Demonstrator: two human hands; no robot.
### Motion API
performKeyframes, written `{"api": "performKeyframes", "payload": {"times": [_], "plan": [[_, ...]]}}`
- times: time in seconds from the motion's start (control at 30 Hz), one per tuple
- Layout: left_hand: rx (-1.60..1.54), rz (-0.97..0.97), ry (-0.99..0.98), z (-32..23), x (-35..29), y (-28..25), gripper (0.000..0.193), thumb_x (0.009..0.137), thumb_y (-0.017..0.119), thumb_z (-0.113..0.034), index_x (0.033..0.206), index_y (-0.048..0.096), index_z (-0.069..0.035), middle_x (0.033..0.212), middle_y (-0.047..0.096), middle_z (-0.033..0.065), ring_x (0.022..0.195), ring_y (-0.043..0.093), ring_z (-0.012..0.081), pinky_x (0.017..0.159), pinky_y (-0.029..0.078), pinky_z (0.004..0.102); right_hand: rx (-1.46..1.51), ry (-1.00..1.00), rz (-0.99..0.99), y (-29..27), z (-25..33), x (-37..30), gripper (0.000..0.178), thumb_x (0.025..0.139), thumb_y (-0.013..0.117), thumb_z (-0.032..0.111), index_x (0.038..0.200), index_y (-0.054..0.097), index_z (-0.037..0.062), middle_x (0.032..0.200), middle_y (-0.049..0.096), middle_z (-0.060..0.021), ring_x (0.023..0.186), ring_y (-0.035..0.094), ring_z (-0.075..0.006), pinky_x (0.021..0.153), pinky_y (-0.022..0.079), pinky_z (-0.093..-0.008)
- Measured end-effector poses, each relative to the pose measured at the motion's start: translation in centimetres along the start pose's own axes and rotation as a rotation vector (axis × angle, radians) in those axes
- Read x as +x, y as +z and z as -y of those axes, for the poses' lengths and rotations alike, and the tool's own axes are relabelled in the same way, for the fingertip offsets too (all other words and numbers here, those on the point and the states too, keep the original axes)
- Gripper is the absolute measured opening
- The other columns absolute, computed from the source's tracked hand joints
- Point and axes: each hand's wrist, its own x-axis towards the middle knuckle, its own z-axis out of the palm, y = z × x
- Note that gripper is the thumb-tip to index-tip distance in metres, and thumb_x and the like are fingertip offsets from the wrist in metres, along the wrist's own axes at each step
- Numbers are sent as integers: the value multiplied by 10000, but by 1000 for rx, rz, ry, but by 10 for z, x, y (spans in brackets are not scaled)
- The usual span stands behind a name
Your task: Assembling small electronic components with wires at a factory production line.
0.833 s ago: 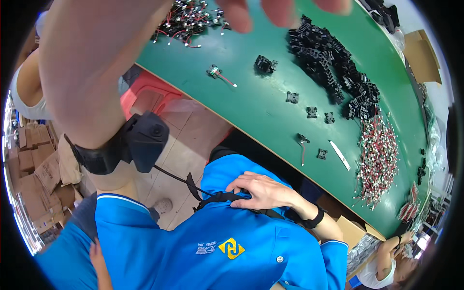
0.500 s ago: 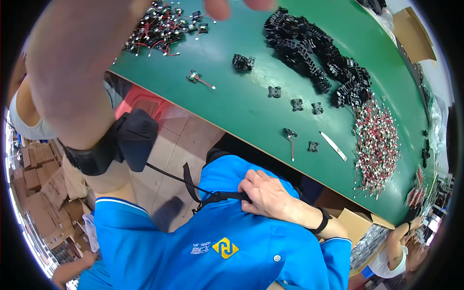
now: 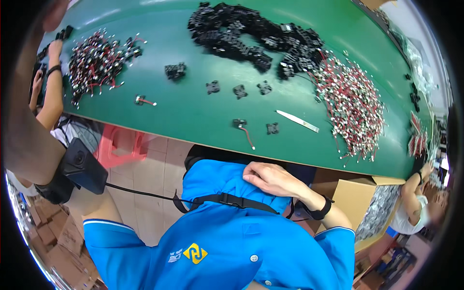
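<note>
My right hand point(image 3: 271, 178) rests on the blue cloth over my lap, just past a black strap and buckle point(image 3: 232, 200) at my waist; it holds nothing, fingers laid loosely on the fabric. Raised along the left side, my left forearm carries a black box-shaped device point(image 3: 83, 164) with a cable. My left hand point(image 3: 54, 17) is cut off at the dark upper-left rim, so its fingers cannot be read. On the table nearest my lap lie a small black part with a red wire point(image 3: 239, 124), a bare black part point(image 3: 272, 128) and white tweezers point(image 3: 297, 121).
The green table point(image 3: 193, 130) bears a black heap of parts point(image 3: 227, 34), a pile of red-white wired connectors point(image 3: 355, 104) and a dark wired pile point(image 3: 99, 63). Co-workers' hands are at left point(image 3: 54, 48) and right point(image 3: 426, 169). A red stool point(image 3: 113, 150) and an open carton point(image 3: 355, 203) stand below.
My view has turned, so the table things sit further left. My left arm has swung to the left rim. My right hand has left the strap and lies on my lap.
</note>
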Motion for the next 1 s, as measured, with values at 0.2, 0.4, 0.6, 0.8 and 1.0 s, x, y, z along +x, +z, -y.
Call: {"api": "performKeyframes", "payload": {"times": [0.2,0.4,0.6,0.8,1.0], "plan": [[-56,-23,-18,4,5,1,448,985,279,-269,1316,374,17,1243,369,125,1134,317,173,921,268,236,-287,23,-388,21,-58,-31,161,837,568,186,924,603,55,692,632,-102,668,622,-325,610,480,-411],[-82,-79,-46,7,-3,-16,449,989,258,-262,1326,359,19,1315,336,138,1217,280,187,986,244,246,11,159,-188,3,-48,-52,184,834,582,208,926,612,51,721,643,-96,677,629,-277,621,482,-377],[-94,-146,-90,-10,-35,25,451,993,237,-254,1336,343,20,1387,302,151,1301,244,202,1050,219,255,176,329,-165,9,-59,-62,209,800,655,183,943,570,57,691,615,-66,667,621,-226,589,464,-336],[-268,-5,-181,-1,-28,-17,372,986,317,-260,1210,426,17,1183,542,146,1170,487,156,988,327,207,-28,46,-421,20,-78,-76,279,732,693,109,940,521,37,759,597,-76,691,617,-240,590,485,-340],[-488,432,-121,-13,-68,76,230,945,473,-297,936,431,-71,539,416,-21,473,342,55,485,292,160,-463,-18,-570,40,-80,-50,192,731,560,64,906,497,18,759,586,-130,731,618,-270,547,515,-380]]}}
